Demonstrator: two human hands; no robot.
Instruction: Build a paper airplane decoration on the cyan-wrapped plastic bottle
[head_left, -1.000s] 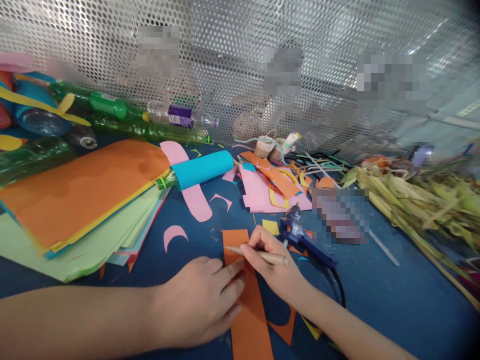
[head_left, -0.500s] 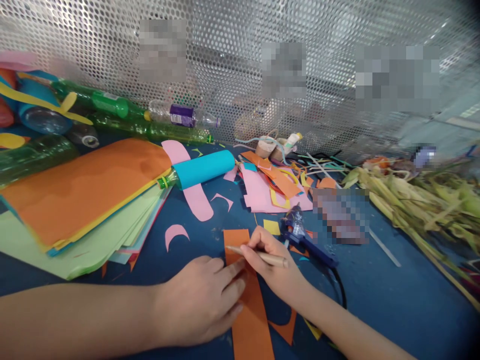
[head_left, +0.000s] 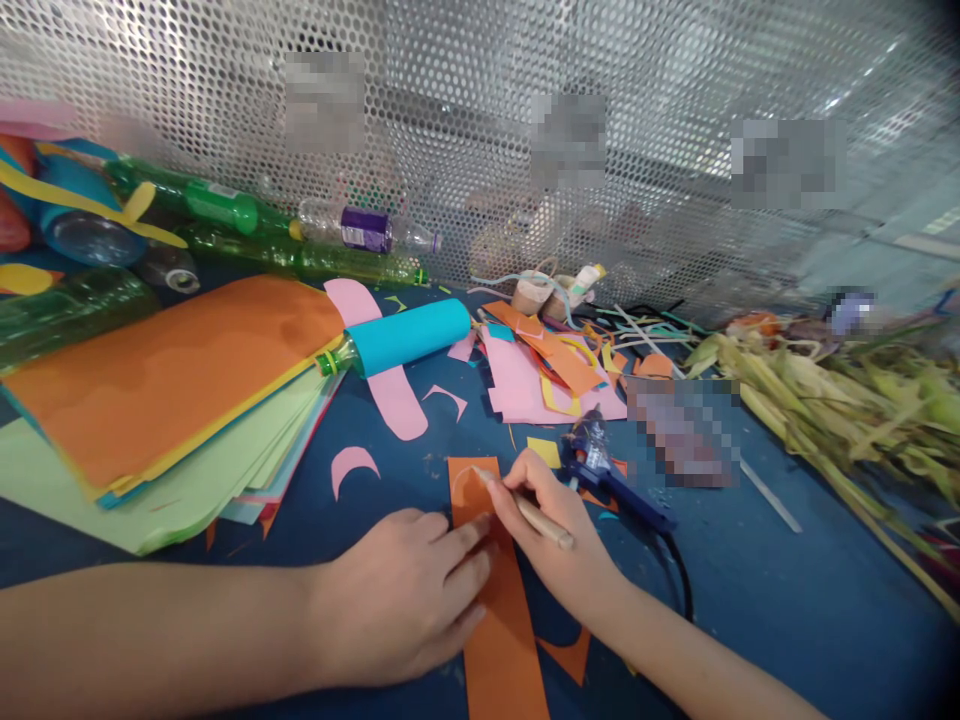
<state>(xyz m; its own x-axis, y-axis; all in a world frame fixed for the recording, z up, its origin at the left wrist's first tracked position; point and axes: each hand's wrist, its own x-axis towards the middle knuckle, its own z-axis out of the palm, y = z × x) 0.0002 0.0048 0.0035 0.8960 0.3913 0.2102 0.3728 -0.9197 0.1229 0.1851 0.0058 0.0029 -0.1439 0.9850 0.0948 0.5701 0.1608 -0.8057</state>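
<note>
Orange strip (head_left: 506, 650) under left hand (head_left: 409, 595), bottom cropped

The only view, worn on the head, looks forward and steeply down from close above the dark blue counter (head_left: 757, 610). Beyond, it takes in the silvery perforated metal screen (head_left: 457, 130).
</note>
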